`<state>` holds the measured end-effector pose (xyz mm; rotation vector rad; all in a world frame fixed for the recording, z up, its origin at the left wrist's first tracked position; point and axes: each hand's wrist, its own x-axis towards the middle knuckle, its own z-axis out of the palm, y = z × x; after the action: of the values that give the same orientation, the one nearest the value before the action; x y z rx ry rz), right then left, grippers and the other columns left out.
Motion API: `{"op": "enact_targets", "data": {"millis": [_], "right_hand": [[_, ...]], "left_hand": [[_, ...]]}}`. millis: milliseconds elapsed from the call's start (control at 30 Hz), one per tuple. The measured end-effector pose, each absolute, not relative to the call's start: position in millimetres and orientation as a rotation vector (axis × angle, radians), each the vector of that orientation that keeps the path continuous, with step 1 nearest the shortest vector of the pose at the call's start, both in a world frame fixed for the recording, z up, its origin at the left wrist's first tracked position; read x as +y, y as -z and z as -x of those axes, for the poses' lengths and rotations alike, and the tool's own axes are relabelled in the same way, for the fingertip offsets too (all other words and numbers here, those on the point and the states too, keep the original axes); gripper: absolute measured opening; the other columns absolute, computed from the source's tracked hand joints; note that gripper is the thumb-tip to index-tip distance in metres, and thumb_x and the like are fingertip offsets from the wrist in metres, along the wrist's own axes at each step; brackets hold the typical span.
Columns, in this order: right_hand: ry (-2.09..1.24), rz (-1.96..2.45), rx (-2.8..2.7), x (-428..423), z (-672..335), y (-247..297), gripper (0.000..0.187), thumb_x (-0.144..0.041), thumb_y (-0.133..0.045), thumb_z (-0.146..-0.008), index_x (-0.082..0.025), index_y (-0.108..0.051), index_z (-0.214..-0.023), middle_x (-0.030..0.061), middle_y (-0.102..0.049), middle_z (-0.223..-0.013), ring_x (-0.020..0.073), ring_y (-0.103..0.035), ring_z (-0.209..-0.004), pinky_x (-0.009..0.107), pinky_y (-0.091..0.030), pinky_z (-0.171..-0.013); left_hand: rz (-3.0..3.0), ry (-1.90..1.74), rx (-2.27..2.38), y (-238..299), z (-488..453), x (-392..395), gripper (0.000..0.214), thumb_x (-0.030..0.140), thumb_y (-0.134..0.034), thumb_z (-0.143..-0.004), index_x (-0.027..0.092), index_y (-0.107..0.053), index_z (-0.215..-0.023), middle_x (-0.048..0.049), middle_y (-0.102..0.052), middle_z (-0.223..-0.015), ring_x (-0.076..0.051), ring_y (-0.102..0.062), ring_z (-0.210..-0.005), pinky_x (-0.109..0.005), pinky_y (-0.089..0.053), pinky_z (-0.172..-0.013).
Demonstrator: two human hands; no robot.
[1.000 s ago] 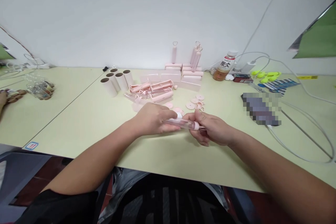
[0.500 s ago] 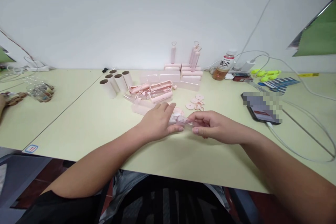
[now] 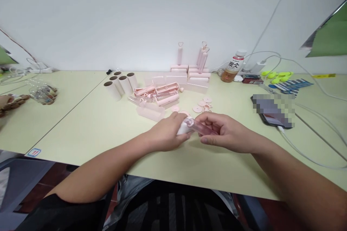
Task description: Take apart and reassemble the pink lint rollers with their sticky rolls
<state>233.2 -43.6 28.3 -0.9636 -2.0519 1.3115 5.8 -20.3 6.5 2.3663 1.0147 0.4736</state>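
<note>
My left hand (image 3: 172, 131) is closed around a short white roll (image 3: 185, 126), part of which its fingers cover. A clear pinkish tube (image 3: 202, 127) lies in the grip of my right hand (image 3: 226, 131), its near end at the roll's right side; whether the two join I cannot tell. Just beyond my hands are several flat pink discs (image 3: 197, 109) and a pink ring-shaped piece (image 3: 207, 107). A translucent pink cover (image 3: 150, 111) rests past my left hand, in front of a heap of pink frames (image 3: 166, 97) and clear tubes.
Several cardboard tubes (image 3: 125, 85) stand at the left. Pink sticks with heart-shaped tops (image 3: 202, 61) stand against the wall. To the right are a drink bottle (image 3: 233, 66), a phone (image 3: 271, 112) on a cable, and yellow-green items (image 3: 278, 76). Another person's hand (image 3: 4, 100) shows at the far left.
My left hand has drawn back slightly and closed more around the white roll. The clear tube has tilted, its left end now against the roll, and the translucent cover is more exposed.
</note>
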Motion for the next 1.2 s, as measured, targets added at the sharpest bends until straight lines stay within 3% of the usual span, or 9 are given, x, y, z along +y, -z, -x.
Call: {"op": "enact_targets", "data": {"millis": [67, 167, 267, 367, 533, 667, 900, 1200], "right_hand": [[-1.336, 0.915, -2.013, -45, -235, -28, 0.030, -0.039, -0.069, -0.088, -0.020, -0.060, -0.109, -0.0012, -0.052, -0.077, 0.0105, -0.047, -0.061, 0.023, -0.041, -0.054], [-1.336, 0.875, -1.951, -47, -237, -29, 0.032, -0.045, -0.061, -0.093, -0.019, -0.061, -0.112, 0.0017, -0.058, -0.080, 0.0098, -0.050, -0.057, 0.023, -0.042, -0.049], [-1.256, 0.895, -1.943, -50, -237, -32, 0.032, -0.045, -0.055, -0.096, -0.019, -0.063, -0.113, 0.0034, -0.061, -0.081, 0.0108, -0.055, -0.058, 0.022, -0.042, -0.047], [-1.166, 0.916, -1.979, -52, -235, -32, 0.031, -0.041, -0.058, -0.095, -0.019, -0.063, -0.116, 0.0022, -0.060, -0.079, 0.0114, -0.057, -0.059, 0.022, -0.044, -0.048], [-0.874, 0.948, -2.118, -51, -232, -28, 0.031, -0.037, -0.063, -0.092, -0.018, -0.067, -0.116, 0.0003, -0.060, -0.073, 0.0109, -0.052, -0.058, 0.024, -0.045, -0.054], [-0.674, 0.976, -2.218, -49, -232, -27, 0.031, -0.037, -0.061, -0.092, -0.019, -0.069, -0.117, -0.0001, -0.063, -0.071, 0.0108, -0.051, -0.056, 0.024, -0.042, -0.054], [-0.445, 1.092, -2.335, -48, -230, -27, 0.035, -0.035, -0.057, -0.093, -0.020, -0.070, -0.122, 0.0029, -0.069, -0.074, 0.0143, -0.057, -0.060, 0.027, -0.044, -0.059], [-0.303, 1.055, -2.459, -46, -227, -18, 0.040, -0.032, -0.048, -0.098, -0.016, -0.064, -0.131, 0.0080, -0.070, -0.081, 0.0198, -0.062, -0.071, 0.032, -0.048, -0.066]], "left_hand": [[-2.147, -0.678, 0.981, -10, -2, -14, 0.043, 0.045, -0.063, -0.084, 0.019, -0.055, -0.118, -0.0106, -0.064, -0.115, -0.027, -0.062, -0.102, -0.042, -0.051, -0.086], [-1.622, -0.877, 0.832, -14, 7, -2, 0.054, 0.049, -0.066, -0.081, 0.017, -0.049, -0.121, -0.0095, -0.066, -0.104, -0.023, -0.066, -0.085, -0.037, -0.055, -0.072], [-1.221, -0.896, 0.641, -17, 14, 6, 0.052, 0.049, -0.066, -0.080, 0.018, -0.046, -0.117, -0.0060, -0.064, -0.092, -0.017, -0.064, -0.062, -0.031, -0.053, -0.053], [-1.095, -0.888, 0.563, -18, 15, 5, 0.049, 0.045, -0.070, -0.078, 0.019, -0.047, -0.113, -0.0042, -0.063, -0.089, -0.016, -0.063, -0.057, -0.030, -0.052, -0.047], [-1.126, -0.884, 0.616, -17, 9, -1, 0.053, 0.041, -0.074, -0.073, 0.020, -0.047, -0.113, -0.0025, -0.064, -0.083, -0.015, -0.062, -0.060, -0.032, -0.055, -0.056], [-1.239, -0.888, 0.693, -16, 8, 1, 0.059, 0.041, -0.073, -0.071, 0.019, -0.045, -0.119, -0.0062, -0.065, -0.096, -0.016, -0.062, -0.068, -0.031, -0.053, -0.061], [-1.509, -0.912, 0.777, -11, 11, 4, 0.059, 0.045, -0.072, -0.074, 0.019, -0.045, -0.120, -0.0069, -0.062, -0.107, -0.020, -0.062, -0.086, -0.030, -0.050, -0.069], [-1.695, -0.929, 0.873, -4, 6, -2, 0.056, 0.049, -0.067, -0.081, 0.018, -0.043, -0.123, -0.0081, -0.060, -0.110, -0.022, -0.060, -0.093, -0.032, -0.050, -0.074]]}}
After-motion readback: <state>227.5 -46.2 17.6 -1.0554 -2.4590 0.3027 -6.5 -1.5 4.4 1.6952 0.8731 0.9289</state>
